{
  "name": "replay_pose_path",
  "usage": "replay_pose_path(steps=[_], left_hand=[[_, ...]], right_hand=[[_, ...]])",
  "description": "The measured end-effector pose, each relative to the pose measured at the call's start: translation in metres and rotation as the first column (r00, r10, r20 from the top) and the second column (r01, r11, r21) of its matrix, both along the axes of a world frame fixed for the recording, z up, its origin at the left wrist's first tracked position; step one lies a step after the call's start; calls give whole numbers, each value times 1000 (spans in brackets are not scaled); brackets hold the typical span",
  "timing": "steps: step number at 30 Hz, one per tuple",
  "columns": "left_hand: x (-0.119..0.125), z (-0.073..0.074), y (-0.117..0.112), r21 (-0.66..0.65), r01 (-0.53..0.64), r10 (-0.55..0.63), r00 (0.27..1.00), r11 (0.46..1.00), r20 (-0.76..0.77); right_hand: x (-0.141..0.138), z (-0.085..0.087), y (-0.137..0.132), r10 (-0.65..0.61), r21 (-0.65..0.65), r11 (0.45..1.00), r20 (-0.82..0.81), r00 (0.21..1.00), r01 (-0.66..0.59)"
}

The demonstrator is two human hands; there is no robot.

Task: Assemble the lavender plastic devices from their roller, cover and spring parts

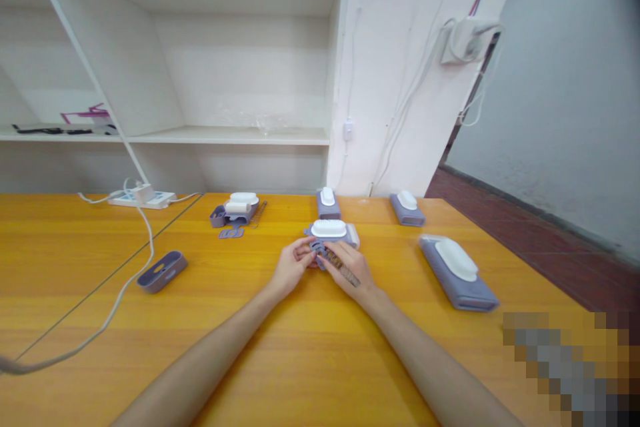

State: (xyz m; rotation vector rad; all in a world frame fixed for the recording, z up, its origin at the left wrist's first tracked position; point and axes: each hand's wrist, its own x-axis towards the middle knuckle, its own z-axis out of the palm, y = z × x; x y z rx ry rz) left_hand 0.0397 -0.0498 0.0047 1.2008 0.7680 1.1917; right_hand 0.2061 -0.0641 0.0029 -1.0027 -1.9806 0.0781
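My left hand (290,268) has its fingers closed on a small purple-grey plastic piece (318,247) with slots. My right hand (356,269) pinches at the other side of it, and a metal coil spring (342,268) stretches from the piece over that hand's fingers. Whether the spring is hooked to the piece cannot be made out. Just beyond my fingers lies a purple-grey housing (342,240) with a white bristled oval pad (329,229) on top and a pale roller-like part at its right end.
Similar purple-grey units with white pads stand at right (457,273), back right (407,208) and back centre (327,204). Back left are loose parts (239,210) and more springs (259,213). A hollow purple-grey shell (163,271), power strip (143,196) and white cable (123,293) lie left.
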Motion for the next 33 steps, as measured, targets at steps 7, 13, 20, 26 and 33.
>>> replay_pose_path(steps=[7,13,20,26,33], left_hand=[[0,5,-3,-56,-16,18,999,998,38],[0,5,-3,-52,-18,20,999,999,36],[-1,2,-2,-14,-16,16,1000,1000,15],[-1,3,-2,10,27,-27,1000,1000,-1],[-1,1,0,-8,-8,7,999,1000,-38]], right_hand=[[-4,1,0,-38,22,999,-98,994,40],[-5,4,-3,-60,2,998,-100,993,60],[-4,4,-2,-32,-37,999,-82,996,29],[-4,0,3,-13,-96,995,-180,984,-4],[-4,-1,6,16,-109,994,-144,989,-32]])
